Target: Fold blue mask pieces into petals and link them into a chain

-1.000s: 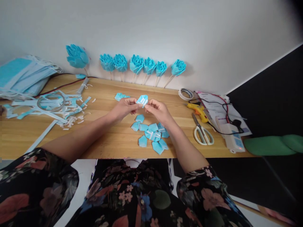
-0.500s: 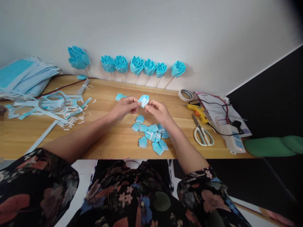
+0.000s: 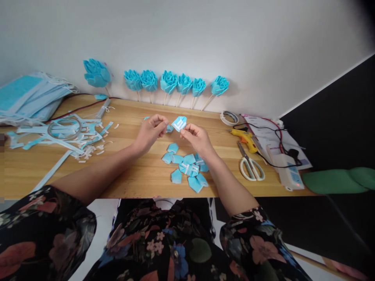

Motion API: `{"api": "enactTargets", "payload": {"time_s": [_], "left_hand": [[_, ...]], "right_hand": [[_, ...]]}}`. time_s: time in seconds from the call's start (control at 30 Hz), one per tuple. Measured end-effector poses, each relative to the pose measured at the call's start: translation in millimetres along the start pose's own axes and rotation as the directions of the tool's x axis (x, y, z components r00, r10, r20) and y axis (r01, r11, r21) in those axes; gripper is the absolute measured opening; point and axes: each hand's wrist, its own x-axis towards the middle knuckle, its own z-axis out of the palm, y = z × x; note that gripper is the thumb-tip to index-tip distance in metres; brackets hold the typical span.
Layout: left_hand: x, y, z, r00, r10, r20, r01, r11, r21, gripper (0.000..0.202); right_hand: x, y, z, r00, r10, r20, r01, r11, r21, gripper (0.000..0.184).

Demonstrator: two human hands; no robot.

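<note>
Between the thumb and fingers of my right hand (image 3: 195, 137) is a folded blue petal (image 3: 179, 123), with white strips of tape on its face. My left hand (image 3: 152, 132) is just left of it, apart from the petal. Its thumb and forefinger are pinched together; anything between them is too small to make out. Another blue piece (image 3: 169, 128) lies on the table by the left fingertips, partly covered. Below the hands is a loose group of folded blue petals (image 3: 176, 176); one petal (image 3: 189, 169) also carries white strips.
Blue flowers (image 3: 168, 82) on sticks lean along the wall. Blue face masks (image 3: 26, 95), cut scraps (image 3: 73, 138) and a clear tape roll (image 3: 65, 128) are at left. To the right lie white tape (image 3: 229, 118), a yellow glue gun (image 3: 246, 139), scissors (image 3: 251, 166) and a power strip (image 3: 288, 171).
My left hand has let go of the petal and drawn back left. The petal stays in my right hand, slightly turned. A blue piece behind the left fingers has come into view.
</note>
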Motion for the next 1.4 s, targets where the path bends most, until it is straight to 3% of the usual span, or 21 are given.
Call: {"api": "enactTargets", "payload": {"time_s": [0.13, 0.27, 0.53, 0.9, 1.4], "left_hand": [[-4.2, 1.5, 3.2, 0.982, 0.187, -0.005, -0.185, 0.974, 0.134, 0.017], [-8.4, -2.7, 6.2, 0.968, 0.237, 0.077, -0.249, 0.922, 0.295, 0.015], [-9.9, -3.6, 6.2, 0.97, 0.222, 0.096, -0.241, 0.85, 0.468, 0.013], [-10.3, -7.8, 4.5, 0.973, 0.204, 0.113, -0.232, 0.813, 0.534, 0.014], [-12.9, -4.6, 4.9, 0.965, 0.22, 0.14, -0.26, 0.761, 0.594, 0.014]], "right_hand": [[-0.5, -1.7, 0.8, 1.0, -0.008, -0.019, 0.008, 1.0, 0.012, 0.022], [-1.2, -1.6, 2.0, 1.0, -0.026, 0.006, 0.026, 1.0, 0.01, 0.023], [-1.3, 2.1, 2.9, 0.999, -0.046, 0.024, 0.046, 0.999, -0.003, 0.023], [-4.1, -3.9, 5.4, 0.992, -0.125, 0.024, 0.126, 0.991, -0.049, 0.017], [-5.1, -3.6, 5.8, 0.995, -0.097, 0.025, 0.1, 0.988, -0.118, 0.015]]}}
